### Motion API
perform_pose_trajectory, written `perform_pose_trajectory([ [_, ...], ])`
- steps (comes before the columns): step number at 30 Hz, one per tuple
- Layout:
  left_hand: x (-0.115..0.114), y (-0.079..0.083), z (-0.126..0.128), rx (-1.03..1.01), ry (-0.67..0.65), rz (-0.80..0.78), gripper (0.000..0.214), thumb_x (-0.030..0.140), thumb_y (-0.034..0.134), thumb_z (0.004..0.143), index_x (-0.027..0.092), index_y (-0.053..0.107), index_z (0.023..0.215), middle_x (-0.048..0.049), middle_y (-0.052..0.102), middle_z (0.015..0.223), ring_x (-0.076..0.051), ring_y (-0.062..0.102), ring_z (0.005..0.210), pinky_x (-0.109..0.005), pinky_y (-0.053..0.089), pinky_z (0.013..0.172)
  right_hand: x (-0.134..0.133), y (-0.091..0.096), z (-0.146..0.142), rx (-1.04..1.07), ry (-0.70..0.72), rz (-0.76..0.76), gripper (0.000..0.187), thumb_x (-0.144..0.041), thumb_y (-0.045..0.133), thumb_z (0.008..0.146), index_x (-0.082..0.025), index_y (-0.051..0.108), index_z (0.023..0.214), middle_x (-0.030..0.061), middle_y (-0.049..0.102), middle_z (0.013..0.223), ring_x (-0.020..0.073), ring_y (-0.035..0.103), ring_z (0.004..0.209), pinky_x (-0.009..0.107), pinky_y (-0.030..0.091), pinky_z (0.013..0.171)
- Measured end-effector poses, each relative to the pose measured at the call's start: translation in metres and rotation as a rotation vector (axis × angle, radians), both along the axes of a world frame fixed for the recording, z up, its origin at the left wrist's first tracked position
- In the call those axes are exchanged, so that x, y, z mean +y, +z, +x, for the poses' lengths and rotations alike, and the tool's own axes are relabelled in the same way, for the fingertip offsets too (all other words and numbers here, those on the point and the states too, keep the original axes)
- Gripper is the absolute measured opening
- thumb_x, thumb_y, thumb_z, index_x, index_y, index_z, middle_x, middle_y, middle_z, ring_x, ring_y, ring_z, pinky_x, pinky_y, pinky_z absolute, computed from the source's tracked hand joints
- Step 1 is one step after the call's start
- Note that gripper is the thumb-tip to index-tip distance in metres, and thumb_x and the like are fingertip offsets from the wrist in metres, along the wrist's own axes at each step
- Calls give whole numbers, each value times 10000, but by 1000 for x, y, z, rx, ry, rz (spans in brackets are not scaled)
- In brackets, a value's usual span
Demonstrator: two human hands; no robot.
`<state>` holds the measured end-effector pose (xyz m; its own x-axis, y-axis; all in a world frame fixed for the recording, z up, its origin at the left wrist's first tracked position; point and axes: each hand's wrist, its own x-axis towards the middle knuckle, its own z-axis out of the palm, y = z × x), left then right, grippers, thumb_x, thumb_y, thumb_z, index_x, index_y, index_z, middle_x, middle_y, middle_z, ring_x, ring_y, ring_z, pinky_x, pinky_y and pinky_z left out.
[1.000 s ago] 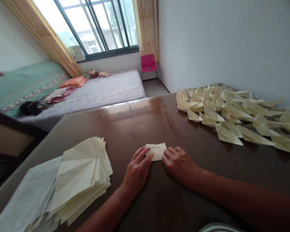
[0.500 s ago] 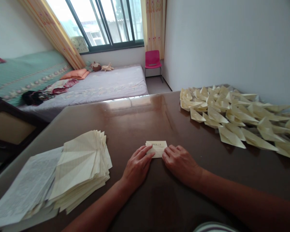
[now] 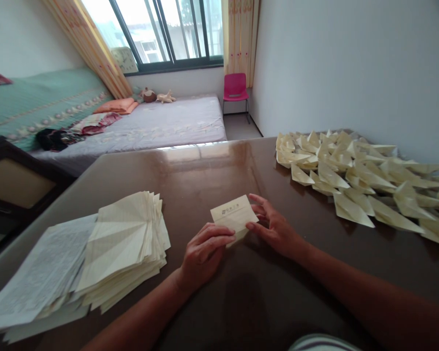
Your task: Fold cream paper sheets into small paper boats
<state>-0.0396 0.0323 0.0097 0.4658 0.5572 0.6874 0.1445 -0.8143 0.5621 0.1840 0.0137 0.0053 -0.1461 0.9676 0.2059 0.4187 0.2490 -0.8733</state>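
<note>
A small folded sheet of cream paper with printed marks near its top edge is tilted just above the brown table. My left hand pinches its lower left part, fingers on top and the thumb hidden. At the paper's right edge, my right hand has its thumb and fingers apart; whether the fingertips touch the paper I cannot tell. To the left lies a thick stack of creased cream sheets, partly over grey printed sheets.
Many folded paper pieces with pointed ends are heaped at the table's right, by the white wall. Beyond the table stand a bed and a pink chair. A dark wooden chair is at the left.
The folded paper has come up off the table, turned at an angle and now shows more of its face. My right hand has opened its fingers; the left still holds the paper.
</note>
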Motion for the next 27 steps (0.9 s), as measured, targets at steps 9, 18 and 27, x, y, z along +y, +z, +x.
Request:
perform_pose_trajectory([
  [9,18,-18,-4,264,201,-28,297,150,461,934,214,622,1176,-87,624,1164,-185,577,1063,-343,527,912,13,-15,9,64,-99,-162,547,-350,577,870,-179,383,1352,54,706,888,200,679,777,318,541,673],
  [18,14,-17,-6,557,120,365,193,187,551,909,207,659,1068,-44,679,1052,-200,552,1008,-324,508,842,15,-21,10,18,-65,-99,532,-364,533,896,-195,353,1367,102,663,1091,184,656,833,327,547,699],
  [27,18,-21,-2,599,74,197,240,226,472,953,209,656,1106,-55,663,998,-165,591,951,-293,527,850,-6,8,1,-654,350,349,514,-500,635,821,-180,548,1214,100,628,1129,231,519,1089,385,366,931],
])
